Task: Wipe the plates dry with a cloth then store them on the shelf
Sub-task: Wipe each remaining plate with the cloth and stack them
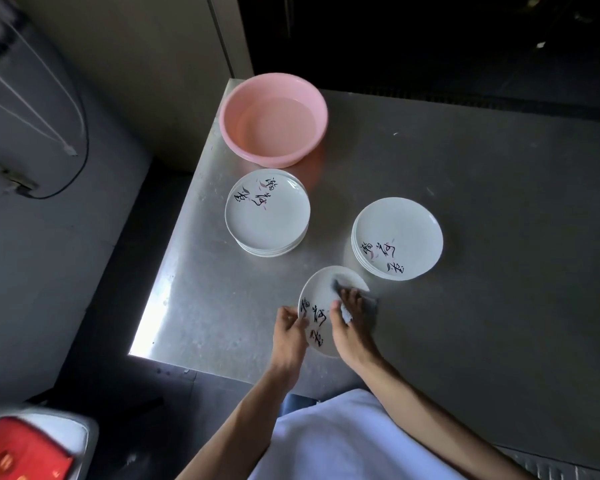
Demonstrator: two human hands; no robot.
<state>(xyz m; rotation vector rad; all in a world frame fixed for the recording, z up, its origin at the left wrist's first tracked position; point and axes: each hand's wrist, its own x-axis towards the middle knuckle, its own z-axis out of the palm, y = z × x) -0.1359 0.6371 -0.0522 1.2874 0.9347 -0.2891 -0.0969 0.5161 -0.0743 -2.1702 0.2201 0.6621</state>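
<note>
A white plate (321,299) with black brush lettering is held tilted just above the steel table (482,237) near its front edge. My left hand (289,332) grips the plate's left rim. My right hand (352,323) presses a grey and white cloth (369,306) against the plate's right side. Behind it, one stack of matching plates (267,216) stands to the left and another plate stack (397,237) to the right.
A pink basin (274,117) holding water sits at the table's back left corner. The table's left edge drops to a dark floor. A red and white object (25,448) lies at the bottom left. Dark space lies behind the table.
</note>
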